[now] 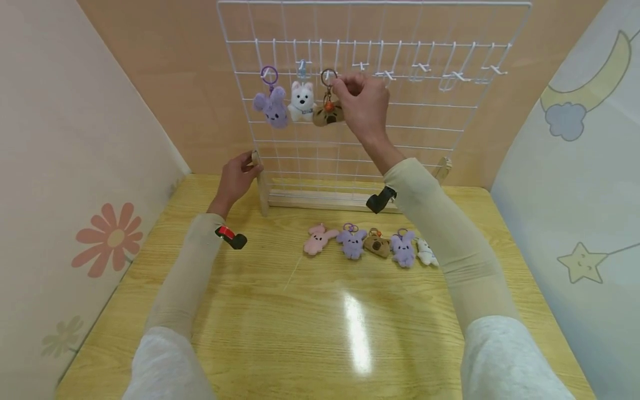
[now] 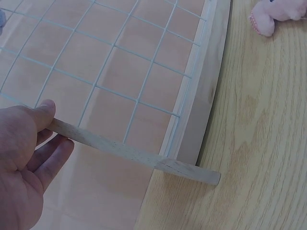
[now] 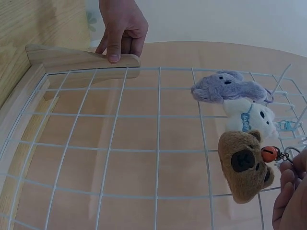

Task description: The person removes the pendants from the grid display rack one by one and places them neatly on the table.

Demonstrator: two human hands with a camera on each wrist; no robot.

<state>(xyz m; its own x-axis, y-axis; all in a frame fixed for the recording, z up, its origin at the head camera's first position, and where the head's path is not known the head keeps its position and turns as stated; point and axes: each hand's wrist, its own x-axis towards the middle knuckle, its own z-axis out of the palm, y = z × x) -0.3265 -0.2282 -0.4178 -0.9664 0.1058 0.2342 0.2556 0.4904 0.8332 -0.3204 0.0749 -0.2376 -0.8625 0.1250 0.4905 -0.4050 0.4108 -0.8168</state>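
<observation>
High on the white wire grid rack point(image 1: 340, 141), my right hand point(image 1: 366, 103) pinches the metal ring of a brown plush keychain point(image 3: 242, 165). An orange bell point(image 3: 271, 154) dangles at its ring, which overlaps a hook in the head view. Beside it hang a white plush dog keychain point(image 1: 302, 101) and, farther left, a purple plush keychain point(image 1: 272, 106). My left hand point(image 1: 236, 180) grips the top of the rack's left wooden upright point(image 2: 105, 143), thumb on one side and fingers on the other.
Several white hooks point(image 1: 421, 68) stick out along the grid to the right. On the wooden table point(image 1: 270, 322) before the rack lie a pink plush keychain point(image 1: 318, 240), purple ones point(image 1: 352, 244), a brown one point(image 1: 376, 245) and a white one point(image 1: 426, 253), partly behind my right sleeve.
</observation>
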